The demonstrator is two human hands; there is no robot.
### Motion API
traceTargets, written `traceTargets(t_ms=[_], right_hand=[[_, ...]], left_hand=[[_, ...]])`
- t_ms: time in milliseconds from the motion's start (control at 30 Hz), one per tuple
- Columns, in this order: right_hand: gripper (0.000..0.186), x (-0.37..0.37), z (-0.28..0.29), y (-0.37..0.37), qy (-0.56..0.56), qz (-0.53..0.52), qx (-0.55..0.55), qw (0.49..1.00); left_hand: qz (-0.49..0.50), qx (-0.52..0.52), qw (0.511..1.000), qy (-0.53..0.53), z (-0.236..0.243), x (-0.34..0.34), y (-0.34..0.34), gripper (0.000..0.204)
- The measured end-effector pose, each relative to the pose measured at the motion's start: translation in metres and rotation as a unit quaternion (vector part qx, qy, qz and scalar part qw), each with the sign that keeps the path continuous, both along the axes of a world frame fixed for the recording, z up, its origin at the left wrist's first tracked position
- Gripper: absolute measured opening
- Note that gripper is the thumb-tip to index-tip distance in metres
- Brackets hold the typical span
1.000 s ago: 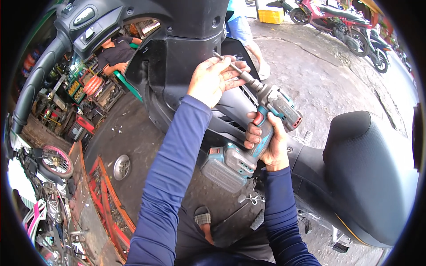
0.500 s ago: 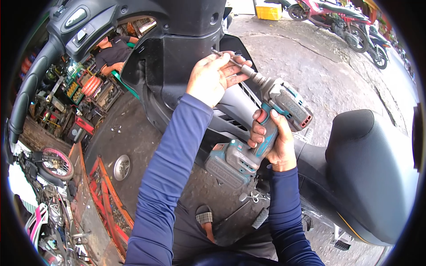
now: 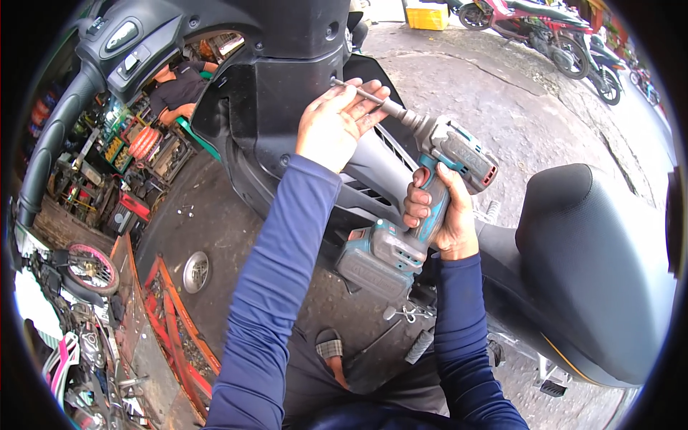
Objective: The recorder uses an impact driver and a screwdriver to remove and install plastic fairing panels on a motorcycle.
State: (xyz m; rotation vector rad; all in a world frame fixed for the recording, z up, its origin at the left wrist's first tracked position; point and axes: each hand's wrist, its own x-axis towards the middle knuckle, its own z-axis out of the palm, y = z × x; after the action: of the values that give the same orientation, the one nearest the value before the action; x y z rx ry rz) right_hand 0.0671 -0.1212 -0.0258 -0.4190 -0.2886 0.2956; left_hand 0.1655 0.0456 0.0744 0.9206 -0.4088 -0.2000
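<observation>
My right hand (image 3: 441, 215) wraps round the handle of a teal and grey cordless impact driver (image 3: 459, 154), a large battery at its base. A long thin screwdriver bit (image 3: 367, 94) sticks out of its chuck toward the upper left. The thumb and fingers of my left hand (image 3: 333, 129) steady this bit near its tip. That tip meets, or nearly meets, a small hole in the black front panel (image 3: 297, 93) of a motor scooter; whether it touches a screw cannot be seen.
The scooter's black seat (image 3: 595, 272) stands at the right, its handlebar grip (image 3: 61, 136) at the upper left. A person (image 3: 179, 89) sits beyond the panel. An orange metal frame (image 3: 168, 315) and a round metal dish (image 3: 196, 271) lie at left. Motorcycles (image 3: 534, 32) and a yellow crate (image 3: 428, 16) are behind.
The view has shifted slightly, so the scooter appears further left. The fingers of my left hand have straightened along the bit. My right hand keeps its grip on the impact driver.
</observation>
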Motion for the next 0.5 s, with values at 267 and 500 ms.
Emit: traceTargets(t_ms=[267, 500], right_hand=[[0.042, -0.005, -0.012, 0.004, -0.016, -0.034, 0.012, 0.999], [0.046, -0.014, -0.042, 0.023, -0.027, 0.033, 0.112, 0.993]], left_hand=[[0.046, -0.039, 0.998, 0.023, -0.004, -0.007, -0.011, 0.023], [0.141, -0.195, 0.960, 0.143, 0.011, 0.007, -0.034, 0.016]])
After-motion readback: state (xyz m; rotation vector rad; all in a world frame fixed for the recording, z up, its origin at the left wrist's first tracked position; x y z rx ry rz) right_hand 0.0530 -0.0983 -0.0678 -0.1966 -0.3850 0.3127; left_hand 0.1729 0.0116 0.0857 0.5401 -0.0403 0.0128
